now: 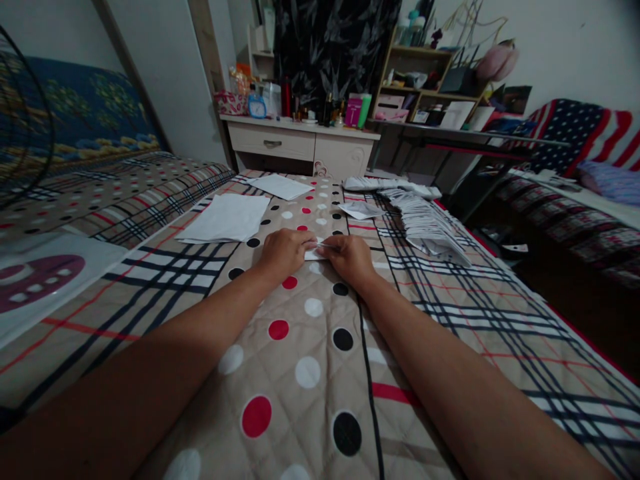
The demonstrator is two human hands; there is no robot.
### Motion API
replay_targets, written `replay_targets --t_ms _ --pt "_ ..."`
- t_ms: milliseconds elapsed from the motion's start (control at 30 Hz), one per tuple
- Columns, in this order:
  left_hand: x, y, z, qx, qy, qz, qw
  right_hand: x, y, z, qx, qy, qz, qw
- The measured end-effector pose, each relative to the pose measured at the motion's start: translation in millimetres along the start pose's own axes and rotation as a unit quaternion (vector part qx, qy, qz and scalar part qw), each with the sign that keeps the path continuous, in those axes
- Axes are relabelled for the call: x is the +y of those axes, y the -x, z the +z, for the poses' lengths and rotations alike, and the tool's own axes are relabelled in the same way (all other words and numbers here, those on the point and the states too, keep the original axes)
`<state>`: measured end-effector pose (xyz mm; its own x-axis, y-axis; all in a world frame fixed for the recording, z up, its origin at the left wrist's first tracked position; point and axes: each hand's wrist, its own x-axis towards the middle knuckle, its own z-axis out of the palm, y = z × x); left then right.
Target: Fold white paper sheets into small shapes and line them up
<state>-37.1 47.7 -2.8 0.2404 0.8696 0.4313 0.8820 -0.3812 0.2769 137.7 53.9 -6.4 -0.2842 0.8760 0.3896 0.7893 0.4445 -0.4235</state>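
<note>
Both hands meet over the middle of the patterned bedspread, on a small folded piece of white paper. My left hand grips its left side with the fingers curled. On the other side my right hand pinches the paper's right part between thumb and fingers. Much of the paper is hidden by the fingers. Beyond the left hand lies a stack of white sheets, with another white sheet farther off. A single folded paper rests past the right hand, beside a long row of folded white papers.
The quilted bedspread spreads beneath the arms. A white plastic bag with a purple print lies at the left. At the far end stand a cream dresser with bottles on it and a shelf unit. The bed's right edge drops to dark floor.
</note>
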Motion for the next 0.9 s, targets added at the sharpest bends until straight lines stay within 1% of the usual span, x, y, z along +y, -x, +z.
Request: replay_targets --t_ms 133,200,233,300,367,433,500,567,633,700,800,833,900 --pt "4 -1 -1.9 -0.022 -0.046 -0.017 0.999 -3 0 -1 -0.011 0.02 -0.01 1.0" --pt "4 -2 -2.7 -0.027 -0.065 -0.023 0.997 -3 -1 -1 -0.021 -0.001 -0.004 1.0" --pt "4 -2 -2.9 -0.024 -0.062 -0.023 0.998 -2 -1 0 -0.024 -0.027 0.005 0.999" --pt "1 -2 -3.0 -0.012 -0.032 -0.013 0.999 0 -1 1 -0.027 -0.104 0.04 0.993" --pt "-3 -2 -2.8 0.004 0.013 -0.003 1.0 3 -1 3 -0.023 -0.181 0.085 0.98" --pt "-8 -3 -2.2 0.02 0.054 -0.008 0.998 6 -2 4 -0.018 -0.234 0.111 0.966" --pt "-14 -5 -1.3 0.038 0.095 -0.027 0.994 8 -2 4 -0.016 -0.267 0.109 0.957" --pt "-21 -7 -0.3 0.057 0.144 -0.049 0.987 9 -3 3 -0.019 -0.28 0.095 0.955" --pt "-27 -10 0.1 0.072 0.202 -0.067 0.974 11 -4 1 -0.013 -0.273 0.089 0.958" --pt "-31 -12 0.0 0.071 0.266 -0.096 0.957 13 -6 1 0.002 -0.266 0.095 0.959" --pt "-32 -13 -1.0 0.053 0.355 -0.156 0.92 17 -9 2 0.018 -0.275 0.108 0.955" --pt "-31 -13 -1.4 0.055 0.38 -0.173 0.907 18 -9 3 0.021 -0.283 0.115 0.952" --pt "-29 -12 -2.0 0.083 0.426 -0.198 0.879 19 -10 4 0.022 -0.304 0.13 0.944"
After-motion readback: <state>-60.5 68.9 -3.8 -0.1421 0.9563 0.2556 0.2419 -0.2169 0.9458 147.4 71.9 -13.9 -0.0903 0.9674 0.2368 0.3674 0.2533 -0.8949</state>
